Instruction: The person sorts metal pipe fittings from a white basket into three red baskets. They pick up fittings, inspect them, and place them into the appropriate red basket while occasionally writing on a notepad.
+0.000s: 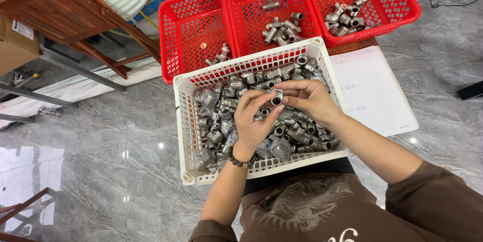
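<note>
Both hands meet over the white basket (187, 136) of grey metal fittings. The left hand (253, 121) and right hand (305, 98) each close their grip on one short metal fitting (276, 99). Its round open end faces up toward the camera, so its long axis runs roughly upright, above the heap.

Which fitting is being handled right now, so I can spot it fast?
Find the white basket full of grey metal fittings, in front of three red baskets. Above its middle, the left hand and right hand meet. The short ring-shaped fitting pinched between their fingertips is the only one lifted off the pile.
</note>
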